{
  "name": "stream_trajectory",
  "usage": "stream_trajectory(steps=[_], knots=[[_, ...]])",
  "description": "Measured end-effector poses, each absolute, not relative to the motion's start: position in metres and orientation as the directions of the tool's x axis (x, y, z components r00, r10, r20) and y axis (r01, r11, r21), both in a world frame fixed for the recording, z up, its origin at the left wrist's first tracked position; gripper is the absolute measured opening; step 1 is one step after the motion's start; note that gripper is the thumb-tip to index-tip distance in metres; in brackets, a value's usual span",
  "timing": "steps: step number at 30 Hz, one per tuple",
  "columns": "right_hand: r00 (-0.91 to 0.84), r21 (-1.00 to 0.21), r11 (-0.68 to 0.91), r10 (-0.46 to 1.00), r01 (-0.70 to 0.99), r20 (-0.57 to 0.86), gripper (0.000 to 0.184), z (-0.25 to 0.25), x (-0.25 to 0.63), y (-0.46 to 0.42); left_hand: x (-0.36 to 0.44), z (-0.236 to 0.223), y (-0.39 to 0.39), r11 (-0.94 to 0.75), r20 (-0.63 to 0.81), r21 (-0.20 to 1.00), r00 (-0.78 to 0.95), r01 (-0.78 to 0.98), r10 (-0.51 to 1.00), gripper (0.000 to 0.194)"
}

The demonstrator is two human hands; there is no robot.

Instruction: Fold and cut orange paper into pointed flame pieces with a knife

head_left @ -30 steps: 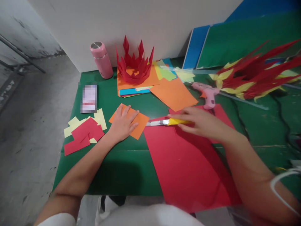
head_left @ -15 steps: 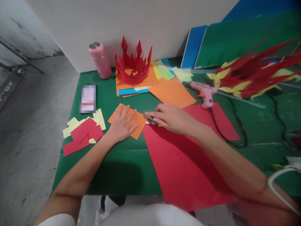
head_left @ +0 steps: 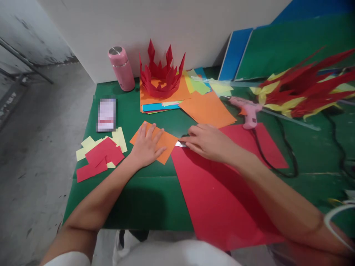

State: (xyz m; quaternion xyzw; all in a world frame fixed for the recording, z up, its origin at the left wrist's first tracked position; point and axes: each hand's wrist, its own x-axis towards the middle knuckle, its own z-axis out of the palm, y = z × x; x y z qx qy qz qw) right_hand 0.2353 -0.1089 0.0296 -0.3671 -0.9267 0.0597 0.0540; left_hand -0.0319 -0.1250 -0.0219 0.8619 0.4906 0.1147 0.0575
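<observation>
My left hand (head_left: 145,146) lies flat with fingers spread on a small orange paper square (head_left: 168,146), pressing it to the green table. To its right, my right hand (head_left: 208,142) is closed, fingers drawn together over a cutting tool (head_left: 181,144). Only the tool's silver blade shows, beside the square's right corner; my fingers hide its handle, so I cannot tell scissors from a knife. Beneath my right hand and forearm spreads a large red paper sheet (head_left: 210,199), whose near end hangs over the table's front edge.
Red and yellow paper scraps (head_left: 104,151) and a phone (head_left: 107,114) lie at left. Behind stand a pink bottle (head_left: 123,74) and a red paper crown (head_left: 161,83) on stacked paper. A pink glue gun (head_left: 248,111) with its cord and a red-yellow paper flame piece (head_left: 299,88) occupy the right.
My right hand's outstretched fingers have drawn in and closed over the tool at the square's corner. My left hand stays flat on the orange paper. The view has shifted slightly.
</observation>
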Motion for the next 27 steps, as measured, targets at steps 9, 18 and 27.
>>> stream_trajectory(steps=[9,18,27], knots=[[-0.644,-0.361,0.62,0.762,0.696,0.067,0.04,0.022,0.266,-0.13,-0.031,-0.023,-0.125,-0.501,0.135,0.221,0.482,0.837,0.865,0.067],[-0.666,-0.287,0.674,0.732,0.681,0.142,0.042,0.013,0.268,-0.135,-0.032,-0.02,-0.124,-0.503,0.107,0.233,0.492,0.832,0.864,0.068],[-0.673,-0.238,0.693,0.72,0.681,0.172,0.046,0.008,0.274,-0.133,-0.031,-0.018,-0.125,-0.493,0.069,0.199,0.49,0.847,0.869,0.072]])
